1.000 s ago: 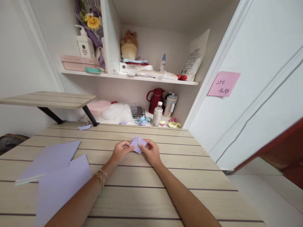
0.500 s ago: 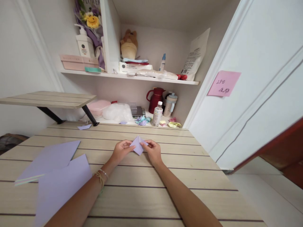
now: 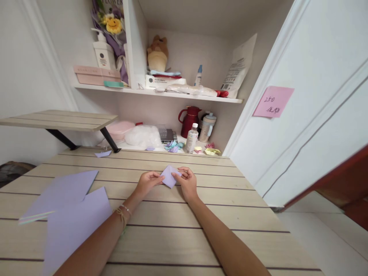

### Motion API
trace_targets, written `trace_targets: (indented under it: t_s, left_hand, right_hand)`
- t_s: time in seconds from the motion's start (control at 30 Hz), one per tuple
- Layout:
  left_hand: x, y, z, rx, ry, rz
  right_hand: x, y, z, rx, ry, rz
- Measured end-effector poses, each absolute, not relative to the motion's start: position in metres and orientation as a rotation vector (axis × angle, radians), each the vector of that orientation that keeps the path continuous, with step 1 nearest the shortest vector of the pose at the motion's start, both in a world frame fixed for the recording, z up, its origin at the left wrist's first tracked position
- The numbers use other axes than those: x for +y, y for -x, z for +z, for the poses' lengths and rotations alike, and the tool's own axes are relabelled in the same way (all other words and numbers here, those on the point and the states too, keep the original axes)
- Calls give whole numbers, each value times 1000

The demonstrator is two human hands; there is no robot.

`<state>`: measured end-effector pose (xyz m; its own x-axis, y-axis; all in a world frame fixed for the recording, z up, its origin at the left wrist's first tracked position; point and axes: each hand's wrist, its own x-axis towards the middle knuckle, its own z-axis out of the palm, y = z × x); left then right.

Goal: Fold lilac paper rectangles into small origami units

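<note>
At the left end of the desk [image 3: 161,237], from where I stand, a small raised shelf [image 3: 59,119] sits on slanting black legs. Below it lies a stack of purple sheets [image 3: 63,191], a thin pale green edge showing along its near side, and just beside it a nearer purple sheet [image 3: 79,214], which the person's left forearm partly covers. Up in the cabinet I can see a pink box [image 3: 89,75] with a white pump bottle [image 3: 104,55] by it. Near the foot of the raised shelf rests a purple scrap [image 3: 103,154].

Bracelets [image 3: 124,215] circle the left wrist. The left hand [image 3: 147,183] is curled nearly closed, thumb in front, pinching the left corner of a folded purple paper [image 3: 170,177]. That little piece is turned like a diamond, held between the two hands over the middle of the desk; whether it touches the wood I can't tell. On its other side the right hand [image 3: 188,184] grips the right corner, thumb laid on the face, fingers loosely bent behind.

Beyond, on the lower cabinet level, stand a red jug [image 3: 189,120], a white-capped bottle [image 3: 191,140] and a pale tumbler [image 3: 206,128], with a yellow paper piece [image 3: 212,151] near them. Farther right, a pink note [image 3: 273,101] with handwriting is stuck up.
</note>
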<state>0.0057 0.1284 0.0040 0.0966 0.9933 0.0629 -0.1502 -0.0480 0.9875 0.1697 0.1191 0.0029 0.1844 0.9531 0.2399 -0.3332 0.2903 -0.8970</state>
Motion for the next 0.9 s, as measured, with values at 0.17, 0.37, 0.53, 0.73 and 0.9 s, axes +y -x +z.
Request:
trace_targets:
  t_s: [0.17, 0.37, 0.53, 0.73, 0.9]
  left_hand:
    - [125, -7, 8, 962, -1260, 1208]
    - [120, -8, 12, 959, -1333, 1101]
    - [123, -8, 11, 935, -1332, 1114]
    - [125, -6, 9, 974, -1210, 1215]
    - [127, -4, 9, 961, -1119, 1263]
  right_hand:
    - [118, -169, 2, -942, 801, 1100]
    - [120, -169, -1, -954, 808, 1123]
    - [118, -167, 0, -1031, 813, 1157]
    - [113, -167, 5, -1111, 851, 1204]
    - [117, -167, 3, -1059, 823, 1257]
